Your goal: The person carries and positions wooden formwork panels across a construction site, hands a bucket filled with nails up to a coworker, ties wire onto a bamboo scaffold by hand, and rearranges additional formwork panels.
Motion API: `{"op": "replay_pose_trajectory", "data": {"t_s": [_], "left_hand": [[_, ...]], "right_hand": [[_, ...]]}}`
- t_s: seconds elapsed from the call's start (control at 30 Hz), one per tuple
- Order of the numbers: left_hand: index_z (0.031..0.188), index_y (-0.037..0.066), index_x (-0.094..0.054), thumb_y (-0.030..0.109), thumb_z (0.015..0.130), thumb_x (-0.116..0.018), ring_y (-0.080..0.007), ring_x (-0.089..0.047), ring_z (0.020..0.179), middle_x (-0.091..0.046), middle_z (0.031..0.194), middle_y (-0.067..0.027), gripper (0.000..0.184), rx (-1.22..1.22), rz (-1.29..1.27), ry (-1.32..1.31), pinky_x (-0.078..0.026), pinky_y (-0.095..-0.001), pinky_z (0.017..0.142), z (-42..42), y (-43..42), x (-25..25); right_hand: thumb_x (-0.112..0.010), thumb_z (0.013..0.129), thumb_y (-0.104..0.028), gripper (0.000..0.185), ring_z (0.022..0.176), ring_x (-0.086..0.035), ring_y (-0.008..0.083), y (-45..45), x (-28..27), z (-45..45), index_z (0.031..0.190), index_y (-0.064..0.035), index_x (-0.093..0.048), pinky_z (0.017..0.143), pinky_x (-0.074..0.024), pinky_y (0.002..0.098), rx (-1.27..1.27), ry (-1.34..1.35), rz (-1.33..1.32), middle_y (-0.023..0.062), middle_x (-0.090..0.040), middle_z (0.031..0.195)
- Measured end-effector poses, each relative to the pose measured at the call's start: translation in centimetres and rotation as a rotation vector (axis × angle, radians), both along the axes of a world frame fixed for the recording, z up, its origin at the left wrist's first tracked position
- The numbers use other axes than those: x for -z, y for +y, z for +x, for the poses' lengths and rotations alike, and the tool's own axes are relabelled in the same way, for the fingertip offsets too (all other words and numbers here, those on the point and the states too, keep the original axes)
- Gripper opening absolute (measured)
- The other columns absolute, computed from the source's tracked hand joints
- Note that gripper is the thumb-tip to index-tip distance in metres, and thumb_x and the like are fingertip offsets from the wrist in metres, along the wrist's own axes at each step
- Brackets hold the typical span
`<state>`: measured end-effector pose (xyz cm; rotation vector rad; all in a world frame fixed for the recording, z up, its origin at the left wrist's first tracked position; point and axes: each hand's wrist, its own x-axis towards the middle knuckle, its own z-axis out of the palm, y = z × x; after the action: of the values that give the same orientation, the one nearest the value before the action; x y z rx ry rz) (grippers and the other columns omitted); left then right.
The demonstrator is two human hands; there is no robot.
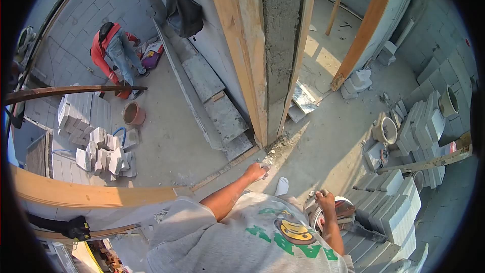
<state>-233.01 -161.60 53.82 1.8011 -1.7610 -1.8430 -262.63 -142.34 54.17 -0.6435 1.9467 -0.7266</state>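
Observation:
My left hand point(256, 172) is closed in front of my body, near the foot of a plastered column point(284, 35) framed with wooden boards point(242, 45). What it holds, if anything, is too small to make out. My right hand point(325, 199) has its fingers curled beside a round bucket point(345, 207) that has tools or pieces in it. Whether something is between those fingers is unclear. Bits of rubble point(273, 154) lie on the floor at the column's base. Below my hands shows a white-covered foot point(282, 186).
A co-worker in red point(115, 50) bends over at the upper left, near a reddish bucket point(134, 114). Light blocks are stacked at the left point(83, 114) and right point(394, 207). A wooden beam point(91, 196) crosses the lower left. Long boards point(207, 81) lie along the wall.

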Motion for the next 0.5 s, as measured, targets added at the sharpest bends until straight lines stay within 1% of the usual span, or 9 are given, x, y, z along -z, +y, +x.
{"op": "replay_pose_trajectory", "data": {"t_s": [0.03,0.1,0.17,0.2,0.27,0.33,0.37,0.4,0.5], "left_hand": [[0.096,0.007,-0.066,0.035,0.084,-0.055,-0.0162,-0.065,0.065,-0.068,0.077,-0.0055,0.032,-0.059,-0.003,-0.007,-0.050,-0.0302,0.065,0.1,-0.2,-0.3],[0.094,0.007,-0.067,0.034,0.083,-0.055,-0.0160,-0.065,0.065,-0.068,0.077,-0.0051,0.031,-0.149,-0.008,-0.023,-0.049,-0.0299,0.065,0.2,0.2,-0.4],[0.093,0.008,-0.067,0.034,0.083,-0.056,-0.0158,-0.065,0.064,-0.068,0.076,-0.0050,0.030,-0.213,-0.025,-0.027,-0.049,-0.0296,0.065,0.2,0.7,-0.6],[0.092,0.007,-0.067,0.034,0.083,-0.055,-0.0162,-0.066,0.065,-0.068,0.076,-0.0053,0.030,-0.240,-0.001,-0.044,-0.049,-0.0301,0.065,0.2,1.1,-0.2],[0.090,0.007,-0.067,0.034,0.083,-0.054,-0.0170,-0.066,0.066,-0.068,0.076,-0.0057,0.031,-0.281,0.034,-0.068,-0.049,-0.0310,0.065,-0.2,2.1,1.3],[0.087,0.007,-0.067,0.036,0.083,-0.054,-0.0187,-0.066,0.066,-0.068,0.075,-0.0062,0.032,-0.296,0.020,-0.036,-0.049,-0.0325,0.066,-0.7,3.3,1.7],[0.086,0.007,-0.067,0.037,0.083,-0.053,-0.0195,-0.066,0.067,-0.068,0.074,-0.0065,0.033,-0.300,0.020,-0.023,-0.049,-0.0332,0.066,-0.7,3.8,2.1],[0.086,0.008,-0.067,0.039,0.082,-0.052,-0.0217,-0.065,0.067,-0.068,0.073,-0.0073,0.035,-0.184,0.015,-0.081,-0.048,-0.0346,0.068,-0.7,3.8,2.5],[0.088,0.006,-0.067,0.040,0.083,-0.053,-0.0224,-0.064,0.066,-0.067,0.073,-0.0094,0.038,-0.182,-0.058,-0.047,-0.048,-0.0344,0.068,-0.9,3.4,0.8]], "right_hand": [[-0.058,0.082,-0.013,0.022,0.059,-0.057,0.0154,-1.6,2.0,-3.3,0.091,0.0069,-0.059,0.052,-0.0457,0.0281,-0.061,0.058,-0.080,0.0103,-0.060,0.069],[-0.057,0.082,-0.012,0.020,0.059,-0.056,0.0142,-6.3,-1.6,-7.1,0.091,0.0059,-0.059,0.051,-0.0449,0.0274,-0.001,0.038,-0.148,0.0089,-0.058,0.068],[-0.056,0.083,-0.014,0.019,0.055,-0.053,0.0119,-10.3,-1.9,-10.9,0.090,0.0042,-0.058,0.048,-0.0421,0.0253,0.016,0.081,-0.219,0.0067,-0.056,0.066],[-0.056,0.082,-0.014,0.021,0.055,-0.053,0.0126,-11.9,-3.2,-11.2,0.090,0.0050,-0.058,0.049,-0.0428,0.0258,0.055,0.054,-0.248,0.0070,-0.057,0.066],[-0.056,0.081,-0.014,0.023,0.056,-0.054,0.0140,-14.8,-6.4,-11.5,0.091,0.0068,-0.058,0.051,-0.0442,0.0266,0.148,0.004,-0.317,0.0075,-0.057,0.066],[-0.056,0.082,-0.015,0.023,0.057,-0.054,0.0144,-16.8,-6.8,-10.8,0.091,0.0064,-0.058,0.051,-0.0446,0.0266,0.108,-0.075,-0.309,0.0077,-0.057,0.067],[-0.056,0.082,-0.015,0.023,0.057,-0.054,0.0146,-17.1,-6.6,-10.1,0.090,0.0062,-0.058,0.051,-0.0448,0.0266,0.091,-0.114,-0.296,0.0078,-0.058,0.067],[-0.055,0.083,-0.018,0.018,0.050,-0.048,0.0094,-17.2,-5.3,-9.3,0.085,0.0000,-0.056,0.046,-0.0364,0.0230,0.020,-0.069,-0.293,0.0036,-0.054,0.063],[-0.057,0.081,-0.020,0.022,0.051,-0.050,0.0114,-16.7,-2.0,-5.0,0.086,0.0012,-0.058,0.047,-0.0394,0.0249,-0.127,-0.113,-0.160,0.0044,-0.055,0.063]]}}
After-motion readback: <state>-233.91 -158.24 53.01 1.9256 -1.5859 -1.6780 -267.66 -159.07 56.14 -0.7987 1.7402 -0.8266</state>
